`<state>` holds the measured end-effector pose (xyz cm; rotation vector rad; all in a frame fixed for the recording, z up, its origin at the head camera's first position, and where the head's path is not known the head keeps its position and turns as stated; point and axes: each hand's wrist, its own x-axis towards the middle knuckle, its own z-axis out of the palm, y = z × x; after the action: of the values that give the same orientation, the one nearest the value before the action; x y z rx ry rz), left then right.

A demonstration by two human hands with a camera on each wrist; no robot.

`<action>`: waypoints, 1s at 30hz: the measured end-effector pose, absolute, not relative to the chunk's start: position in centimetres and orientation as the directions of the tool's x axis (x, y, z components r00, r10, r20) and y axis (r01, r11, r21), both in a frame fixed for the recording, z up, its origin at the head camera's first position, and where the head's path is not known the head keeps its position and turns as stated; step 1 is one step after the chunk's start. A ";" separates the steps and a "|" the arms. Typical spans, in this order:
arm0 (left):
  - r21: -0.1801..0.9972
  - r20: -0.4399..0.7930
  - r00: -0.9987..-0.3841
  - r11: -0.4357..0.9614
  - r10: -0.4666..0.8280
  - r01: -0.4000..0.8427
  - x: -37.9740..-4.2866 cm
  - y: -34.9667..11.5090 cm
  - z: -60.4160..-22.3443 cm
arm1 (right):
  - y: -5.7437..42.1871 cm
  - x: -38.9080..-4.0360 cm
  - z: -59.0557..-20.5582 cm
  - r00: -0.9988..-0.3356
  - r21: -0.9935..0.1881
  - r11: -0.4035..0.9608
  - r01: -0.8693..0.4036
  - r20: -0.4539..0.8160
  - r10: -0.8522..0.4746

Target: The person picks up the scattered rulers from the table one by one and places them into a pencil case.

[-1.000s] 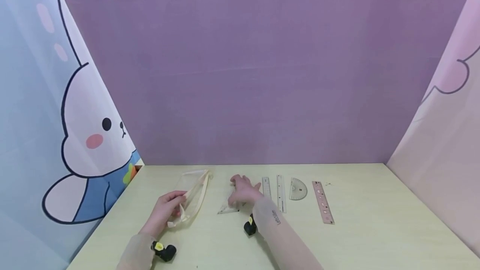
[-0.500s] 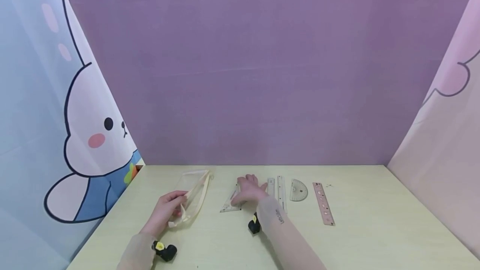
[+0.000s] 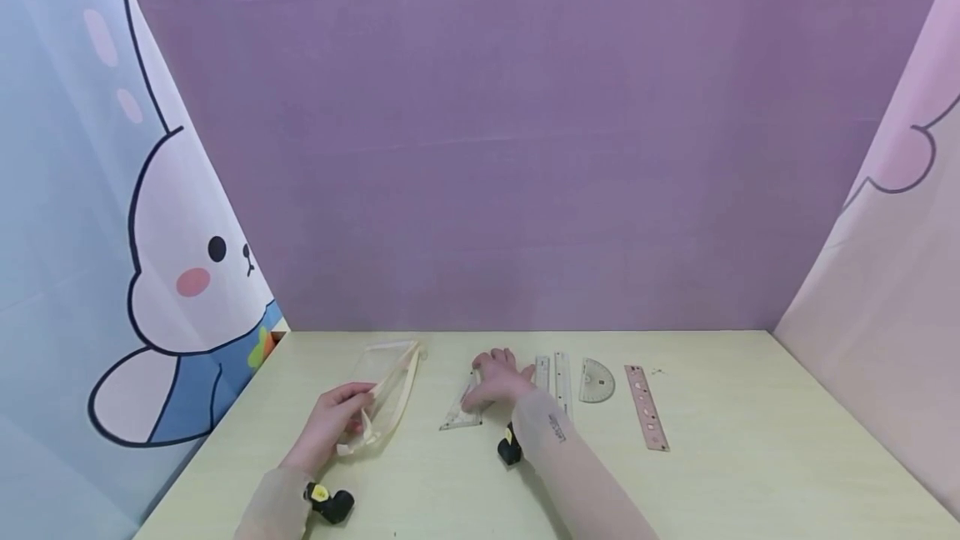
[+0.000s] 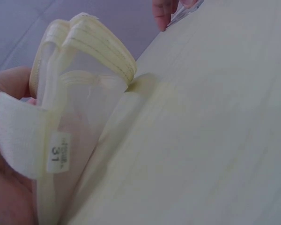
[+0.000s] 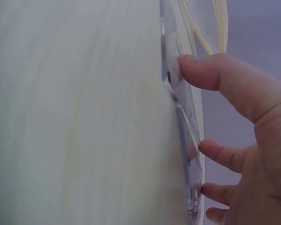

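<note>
My left hand (image 3: 330, 423) holds a clear pouch (image 3: 396, 394) with cream edging and a zip, tilted up from the table at the left. A white label with "31" shows on the pouch (image 4: 61, 152) in the left wrist view. My right hand (image 3: 498, 382) rests with spread fingers on a clear triangular set square (image 3: 461, 419). In the right wrist view, the thumb and fingertips of that hand (image 5: 253, 136) touch the top of clear, flat plastic pieces (image 5: 189, 150). Much of what lies under the palm is hidden.
Just right of my right hand lie a short clear ruler (image 3: 542, 369) and a longer clear ruler (image 3: 562, 382). Beyond them are a clear protractor (image 3: 597, 382) and a pink ruler (image 3: 647, 408) with cut-out shapes. A purple cloth (image 3: 525, 148) hangs behind the table (image 3: 750, 448).
My right hand has shifted slightly right, and the short clear ruler now lies closer to the longer one. The left hand and pouch have stayed in place.
</note>
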<state>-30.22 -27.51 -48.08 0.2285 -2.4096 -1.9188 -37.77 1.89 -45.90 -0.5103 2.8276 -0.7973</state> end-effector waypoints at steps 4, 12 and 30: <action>0.972 -0.048 -0.986 0.220 -0.158 -0.083 -30.3 -27.4 -48.2 | 1.8 -37.9 -46.0 -0.928 -0.531 0.802 -0.275 -0.071 -0.366; 0.970 -0.061 -0.986 0.225 -0.153 -0.095 -30.4 -27.5 -48.4 | 1.9 -38.3 -46.3 -0.922 -0.529 0.787 -0.317 -0.023 -0.387; 0.967 -0.046 -0.987 0.240 -0.156 -0.083 -30.3 -27.5 -48.2 | 2.4 -37.5 -45.7 -0.856 -0.800 0.458 -0.389 0.130 -0.500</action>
<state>-30.31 -27.48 -48.16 0.2349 -2.4256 -1.8865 -37.55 2.38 -45.71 -0.7890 2.5750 -1.3624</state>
